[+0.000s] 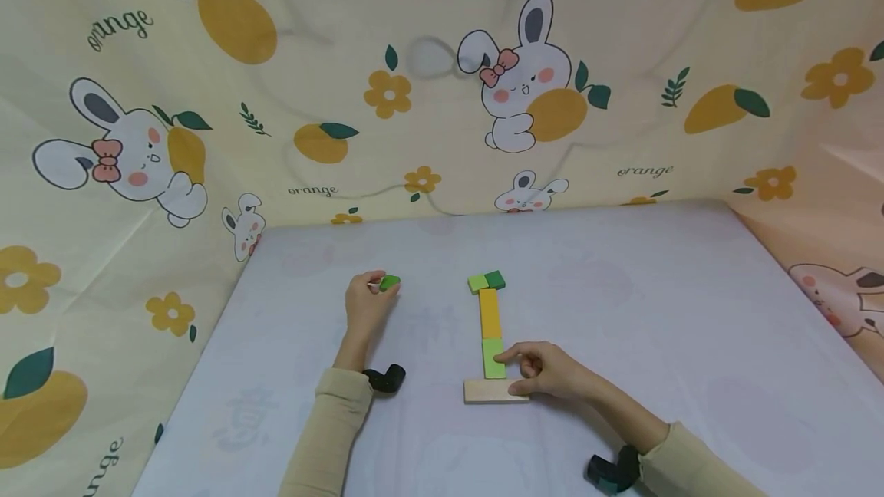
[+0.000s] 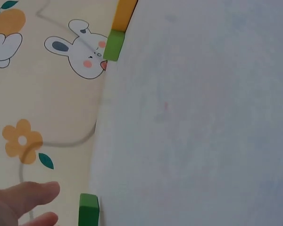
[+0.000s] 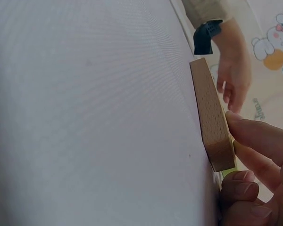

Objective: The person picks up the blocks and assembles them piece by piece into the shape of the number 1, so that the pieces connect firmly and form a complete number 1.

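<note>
In the head view, my left hand [image 1: 369,301] is at a green block [image 1: 390,282], its thumb and finger around it. In the left wrist view, a gap separates the visible fingers [image 2: 35,195] from the green block [image 2: 88,209] standing on the table. My right hand [image 1: 552,370] rests its thumb on the right end of a plain wooden plank [image 1: 486,392] and touches a light green block [image 1: 493,363] with its index finger; its other fingers are curled. A yellow block [image 1: 489,313] continues the column, topped by a light green [image 1: 477,284] and a dark green block [image 1: 495,280].
A white-covered table [image 1: 621,290] spreads around the blocks. Behind and beside it hangs a cream cloth [image 1: 428,113] printed with rabbits, oranges and flowers. Black wrist-worn devices sit by the left wrist [image 1: 387,379] and the right wrist [image 1: 613,470].
</note>
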A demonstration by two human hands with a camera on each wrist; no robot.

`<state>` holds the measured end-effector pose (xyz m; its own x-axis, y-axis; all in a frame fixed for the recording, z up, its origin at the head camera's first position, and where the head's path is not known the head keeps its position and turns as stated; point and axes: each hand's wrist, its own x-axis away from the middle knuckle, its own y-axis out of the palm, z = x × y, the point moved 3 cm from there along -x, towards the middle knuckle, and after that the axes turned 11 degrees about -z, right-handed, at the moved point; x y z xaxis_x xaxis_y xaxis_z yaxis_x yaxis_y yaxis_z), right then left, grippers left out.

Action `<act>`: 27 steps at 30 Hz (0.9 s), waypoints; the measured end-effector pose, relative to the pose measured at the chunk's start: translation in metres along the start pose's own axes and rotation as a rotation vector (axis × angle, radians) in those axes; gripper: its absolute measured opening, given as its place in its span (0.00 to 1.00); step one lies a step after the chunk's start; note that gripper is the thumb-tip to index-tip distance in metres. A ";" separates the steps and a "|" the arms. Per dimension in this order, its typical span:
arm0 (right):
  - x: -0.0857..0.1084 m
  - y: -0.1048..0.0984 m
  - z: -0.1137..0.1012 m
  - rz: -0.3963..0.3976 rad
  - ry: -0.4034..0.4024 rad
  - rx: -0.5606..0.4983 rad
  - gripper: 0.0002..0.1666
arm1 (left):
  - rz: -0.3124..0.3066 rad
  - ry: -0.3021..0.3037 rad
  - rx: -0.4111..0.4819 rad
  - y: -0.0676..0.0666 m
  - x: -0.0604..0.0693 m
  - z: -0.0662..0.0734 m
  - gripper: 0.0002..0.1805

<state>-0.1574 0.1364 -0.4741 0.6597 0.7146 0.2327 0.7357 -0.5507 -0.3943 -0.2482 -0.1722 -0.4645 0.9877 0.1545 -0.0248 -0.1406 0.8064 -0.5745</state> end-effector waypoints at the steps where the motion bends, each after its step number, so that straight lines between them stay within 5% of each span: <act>1: 0.000 0.000 0.000 -0.001 -0.004 -0.002 0.26 | 0.004 -0.006 0.000 0.000 0.000 -0.001 0.20; 18: 0.000 0.001 0.002 0.003 0.019 0.004 0.26 | -0.123 -0.157 0.043 0.000 -0.009 -0.015 0.25; 27: 0.001 0.000 -0.004 -0.004 0.002 -0.043 0.26 | -0.132 -0.169 0.032 0.001 -0.010 -0.017 0.23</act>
<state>-0.1556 0.1357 -0.4705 0.6567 0.7163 0.2360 0.7445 -0.5657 -0.3546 -0.2571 -0.1824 -0.4785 0.9725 0.1378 0.1875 -0.0158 0.8431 -0.5375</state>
